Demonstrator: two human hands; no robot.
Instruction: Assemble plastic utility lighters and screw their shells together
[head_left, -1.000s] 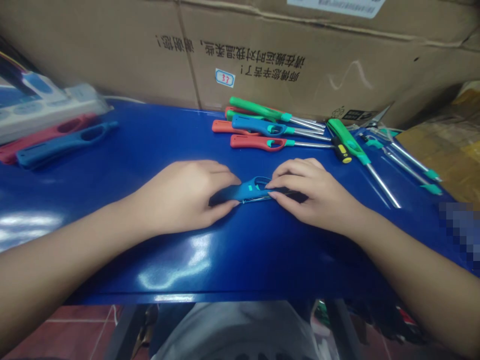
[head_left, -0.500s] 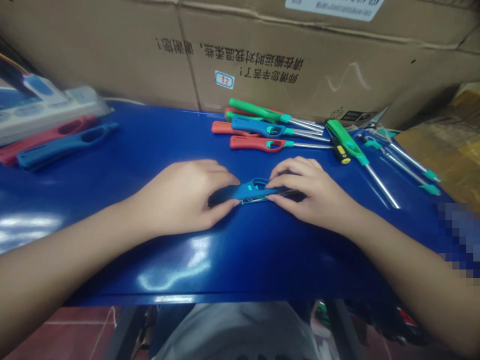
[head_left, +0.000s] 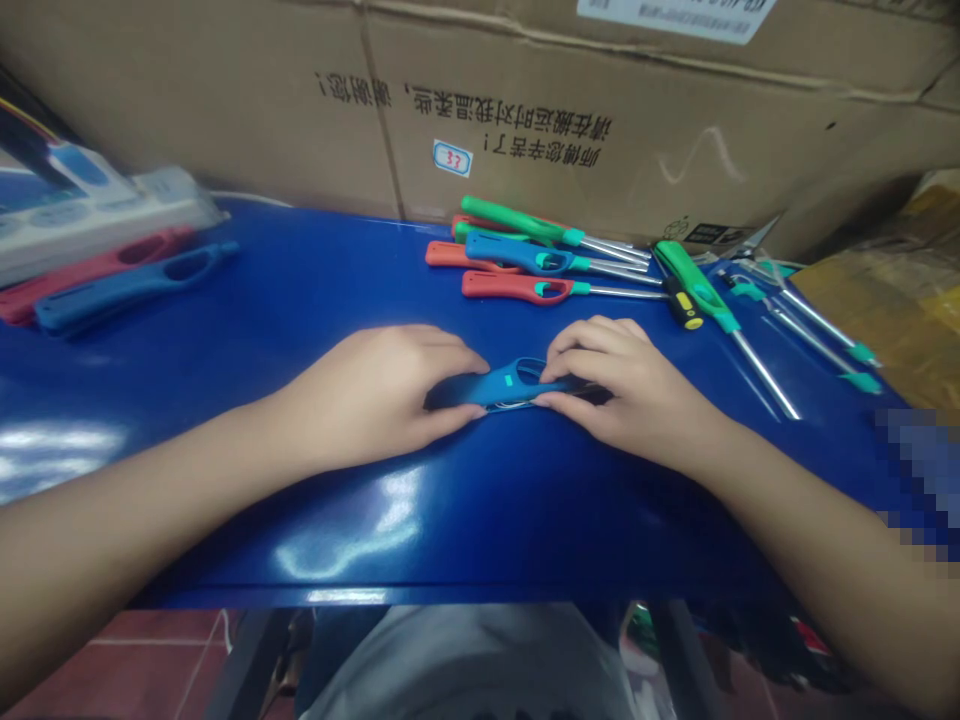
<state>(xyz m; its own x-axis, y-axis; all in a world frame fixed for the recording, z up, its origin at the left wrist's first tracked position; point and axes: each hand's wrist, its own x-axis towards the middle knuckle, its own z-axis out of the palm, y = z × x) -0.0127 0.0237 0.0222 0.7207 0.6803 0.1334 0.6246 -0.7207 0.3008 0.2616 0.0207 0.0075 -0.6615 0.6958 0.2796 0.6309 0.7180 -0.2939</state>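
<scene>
Between my two hands, low over the blue table, lies a blue lighter handle [head_left: 491,386], its two shell halves slightly parted along the near side, where thin wires show. My left hand [head_left: 397,385] is closed around its left end, thumb on the near edge and fingers on the far edge. The right end is pinched by my right hand [head_left: 619,375], beside the trigger opening. A small teal piece shows through the shell. Both ends of the handle are hidden by the fingers.
Behind lie several assembled lighters [head_left: 551,262] and a green lighter [head_left: 697,285] beside a black-and-yellow screwdriver [head_left: 684,305]. Metal lighter tubes [head_left: 806,310] rest at right. Red and blue shells [head_left: 127,290] lie by a power strip [head_left: 90,220] at left. A cardboard box [head_left: 262,130] stands behind.
Both hands and the handle have shifted very slightly right in view. Less teal shows inside the shell, and the gap along its near side looks narrower.
</scene>
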